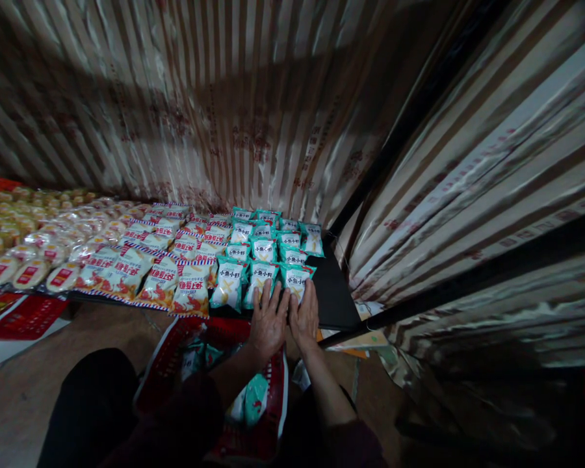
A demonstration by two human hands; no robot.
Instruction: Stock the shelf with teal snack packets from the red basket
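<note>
So from the left: round wrapped cakes [63,277] and shrimp-print snack packets [158,285] already in rows. Red bag [163,356] below has loose teal packets [257,395] inside, so I'd guess not everything's out yet. Teal 小鱼小虾 packets [227,287] are lined up on the black shelf [338,296]; left hand [268,324], then right hand [305,318], side by side, fingers outstretched at the front ones, neither clamped.

L hand [268,323], R hand [303,318] at teal pkts [264,250] on blk shelf [334,292]; red bag [275,396] below.

Dark, maroon-tinged sleeves [355,445], ending on bare forearms [324,383]; black trouser leg [90,403]; bare hands [268,325].
</note>
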